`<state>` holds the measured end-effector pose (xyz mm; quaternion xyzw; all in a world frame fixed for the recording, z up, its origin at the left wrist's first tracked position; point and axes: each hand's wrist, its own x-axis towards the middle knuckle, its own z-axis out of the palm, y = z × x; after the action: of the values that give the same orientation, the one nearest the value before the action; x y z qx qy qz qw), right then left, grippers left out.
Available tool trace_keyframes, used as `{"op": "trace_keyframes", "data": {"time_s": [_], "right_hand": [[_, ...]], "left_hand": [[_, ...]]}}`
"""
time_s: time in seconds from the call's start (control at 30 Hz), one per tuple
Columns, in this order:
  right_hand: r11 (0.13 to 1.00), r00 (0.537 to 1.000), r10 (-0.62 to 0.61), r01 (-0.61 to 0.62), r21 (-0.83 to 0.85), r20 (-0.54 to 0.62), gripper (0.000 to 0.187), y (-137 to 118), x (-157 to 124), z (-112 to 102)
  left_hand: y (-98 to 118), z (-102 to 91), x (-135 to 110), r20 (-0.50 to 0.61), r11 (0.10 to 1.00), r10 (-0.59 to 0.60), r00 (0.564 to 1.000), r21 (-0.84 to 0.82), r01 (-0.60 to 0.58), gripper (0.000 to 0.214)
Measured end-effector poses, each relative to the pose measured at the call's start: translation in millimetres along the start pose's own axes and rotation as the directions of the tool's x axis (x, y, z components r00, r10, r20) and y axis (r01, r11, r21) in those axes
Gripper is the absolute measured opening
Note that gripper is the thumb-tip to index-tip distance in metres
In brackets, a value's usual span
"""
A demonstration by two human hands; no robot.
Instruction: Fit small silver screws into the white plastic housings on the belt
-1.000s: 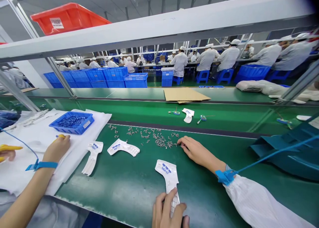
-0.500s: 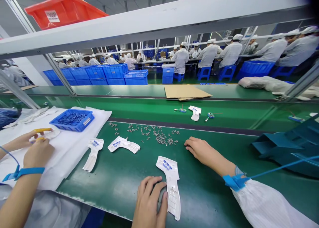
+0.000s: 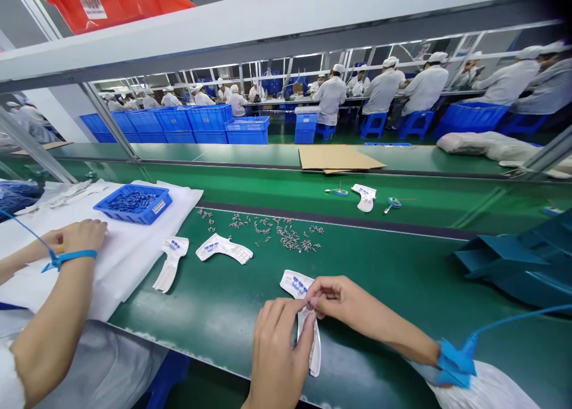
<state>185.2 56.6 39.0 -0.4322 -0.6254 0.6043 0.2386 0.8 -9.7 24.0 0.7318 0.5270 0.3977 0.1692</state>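
Observation:
A white pistol-shaped plastic part (image 3: 295, 284) lies on the green bench in front of me. My left hand (image 3: 279, 349) is closed on its lower end and tilts it on edge. My right hand (image 3: 339, 302) has a blue strap on its wrist. Its fingertips are pinched together right on the part's middle, and what they hold is too small to make out. A scatter of small metal screws (image 3: 286, 236) lies farther back on the bench.
Two more white parts (image 3: 223, 248) (image 3: 172, 260) lie to the left. A co-worker's hands (image 3: 84, 236) rest on a white cloth (image 3: 143, 230) beside a blue tray (image 3: 134, 203). The conveyor behind carries another part (image 3: 365, 196) and cardboard (image 3: 339, 157). A teal bin (image 3: 513, 260) stands at the right.
My right hand came back from the screws to the part and pinched at it. My left hand slid up and tilted the part. The co-worker's hands moved on the cloth.

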Motion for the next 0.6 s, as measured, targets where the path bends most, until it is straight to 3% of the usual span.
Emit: {"op": "trace_keyframes", "data": {"time_s": [0.13, 0.3, 0.6], "right_hand": [[0.996, 0.995, 0.034, -0.041, -0.078, -0.091, 0.015, 4.4, -6.6, 19.6], [0.954, 0.982, 0.064, -0.113, -0.277, -0.18, 0.011, -3.1, -20.2, 32.5], [0.912, 0.978, 0.094, -0.159, -0.378, -0.184, 0.012, -4.1, -25.0, 39.3]], "left_hand": [[-10.1, -12.8, 1.8, 0.162, 0.999, -0.032, 0.986, 0.045, 0.025, 0.022], [-20.5, -22.0, -4.8, 0.428, 0.991, 0.005, 0.904, 0.118, -0.062, 0.053], [-14.9, -7.7, -7.4, 0.379, 0.967, -0.011, 0.925, 0.24, -0.086, 0.052]]}}
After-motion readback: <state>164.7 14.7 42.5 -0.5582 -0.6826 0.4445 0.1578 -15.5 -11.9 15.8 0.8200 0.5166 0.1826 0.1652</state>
